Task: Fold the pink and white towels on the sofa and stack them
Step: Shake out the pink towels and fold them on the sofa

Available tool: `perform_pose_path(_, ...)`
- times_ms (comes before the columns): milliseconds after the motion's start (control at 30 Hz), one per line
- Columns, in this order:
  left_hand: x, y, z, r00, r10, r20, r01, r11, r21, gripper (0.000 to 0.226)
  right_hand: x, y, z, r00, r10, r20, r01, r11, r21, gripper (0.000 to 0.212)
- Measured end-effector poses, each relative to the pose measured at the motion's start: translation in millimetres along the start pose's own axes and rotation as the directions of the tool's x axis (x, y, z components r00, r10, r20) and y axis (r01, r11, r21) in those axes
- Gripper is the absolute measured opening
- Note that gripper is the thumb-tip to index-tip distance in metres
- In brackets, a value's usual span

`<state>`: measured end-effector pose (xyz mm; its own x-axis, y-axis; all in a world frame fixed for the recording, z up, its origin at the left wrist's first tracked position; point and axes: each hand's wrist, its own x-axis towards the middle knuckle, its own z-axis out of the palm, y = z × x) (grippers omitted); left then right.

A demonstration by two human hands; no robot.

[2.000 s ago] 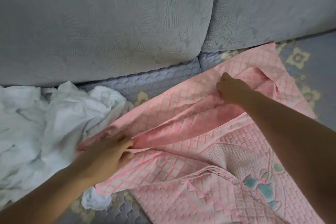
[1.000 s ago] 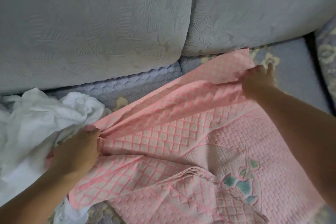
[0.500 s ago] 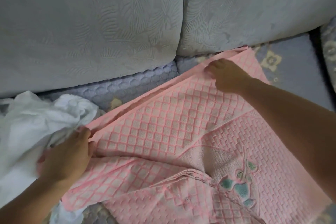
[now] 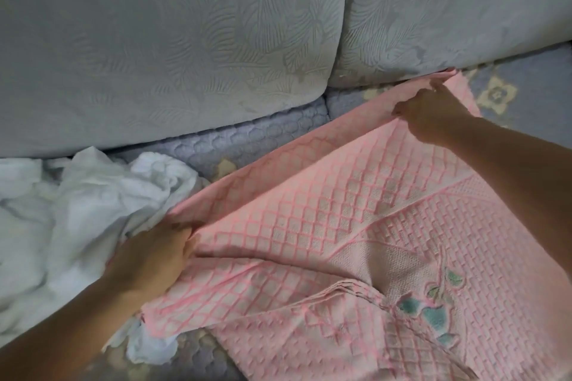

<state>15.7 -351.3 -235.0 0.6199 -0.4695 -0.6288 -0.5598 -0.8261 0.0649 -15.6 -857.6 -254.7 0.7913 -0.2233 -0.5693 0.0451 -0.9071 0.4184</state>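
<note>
Here, left hand [image 4: 151, 254] and right hand [image 4: 433, 114] pinch pink towel [image 4: 325, 210] edge — white towel [image 4: 77, 201] beside.

crumpled towel [image 4: 77, 210] left on sofa seat [image 4: 263, 139], spread towel [image 4: 356, 241] right

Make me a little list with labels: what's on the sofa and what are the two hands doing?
pink towel: spread on the sofa seat, partly folded, flower design near one corner
white towel: crumpled heap, left of the pink one, unfolded
left hand: grips the pink towel's left edge
right hand: pinches the far corner near the back cushions
stack: not started
</note>
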Motion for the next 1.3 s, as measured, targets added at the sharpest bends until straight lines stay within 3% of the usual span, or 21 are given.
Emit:
perform_pose_path(67, 4, -6, -6, 0.998, 0.035, -0.049, -0.033, 0.999, 0.031, 0.02, 1, 6, -6, 0.988, 0.096, -0.121, -0.103, 0.993, -0.054, 0.035)
perform_pose_path(100, 6, -9, -10, 0.994, 0.029, -0.11, -0.024, 0.999, 0.044, 0.02, 3, 6, -9, 0.976, 0.14, -0.165, -0.153, 0.986, -0.068, 0.034)
perform_pose_path(200, 19, -19, -18, 0.991, -0.077, -0.112, 0.077, 0.997, -0.003, 0.032, 12, -6, -14, 0.953, 0.211, -0.217, -0.22, 0.975, -0.02, 0.028)
perform_pose_path(367, 54, -30, -11, 0.975, -0.222, -0.003, 0.221, 0.972, 0.084, 0.035, 42, -52, -7, 0.891, 0.429, -0.147, -0.409, 0.9, 0.147, 0.037)
perform_pose_path(500, 59, 5, -14, 0.97, -0.16, -0.18, 0.199, 0.954, 0.225, 0.031, 39, -66, 12, 0.795, 0.577, -0.188, -0.486, 0.791, 0.371, 0.049)
perform_pose_path(567, 66, 28, -13, 0.966, -0.033, -0.255, 0.088, 0.974, 0.209, 0.046, 28, -60, 21, 0.727, 0.654, -0.21, -0.488, 0.707, 0.512, 0.057)
perform_pose_path(633, 82, 55, -8, 0.936, 0.175, -0.305, -0.13, 0.978, 0.162, 0.069, 16, -43, 30, 0.676, 0.727, -0.122, -0.496, 0.571, 0.654, 0.056)
perform_pose_path(700, 94, 80, 3, 0.913, 0.309, -0.267, -0.281, 0.95, 0.14, 0.082, 9, -20, 43, 0.657, 0.752, 0.056, -0.517, 0.395, 0.76, 0.053)
perform_pose_path(800, 105, 99, 25, 0.955, 0.255, -0.154, -0.248, 0.967, 0.068, 0.092, 6, 12, 59, 0.687, 0.67, 0.282, -0.579, 0.27, 0.769, 0.054)
perform_pose_path(900, 116, 98, 42, 0.969, 0.206, -0.133, -0.199, 0.978, 0.064, 0.104, 13, 38, 71, 0.689, 0.652, 0.316, -0.584, 0.243, 0.775, 0.058)
perform_pose_path(1067, 123, 96, 56, 0.975, 0.181, -0.132, -0.174, 0.983, 0.064, 0.115, 29, 66, 84, 0.705, 0.594, 0.388, -0.543, 0.099, 0.834, 0.076)
perform_pose_path(1133, 123, 100, 55, 0.978, 0.161, -0.13, -0.156, 0.987, 0.049, 0.115, 30, 62, 86, 0.714, 0.599, 0.363, -0.526, 0.116, 0.843, 0.065)
perform_pose_path(1200, 122, 106, 51, 0.983, 0.151, -0.102, -0.147, 0.988, 0.045, 0.109, 24, 49, 87, 0.707, 0.659, 0.255, -0.478, 0.18, 0.86, 0.04)
perform_pose_path(1267, 119, 110, 46, 0.991, 0.131, -0.041, -0.129, 0.99, 0.052, 0.102, 7, 31, 89, 0.64, 0.762, 0.103, -0.384, 0.201, 0.901, 0.018)
perform_pose_path(1300, 118, 112, 43, 0.992, 0.125, -0.019, -0.124, 0.991, 0.057, 0.101, -4, 22, 92, 0.596, 0.803, 0.026, -0.326, 0.212, 0.921, 0.018)
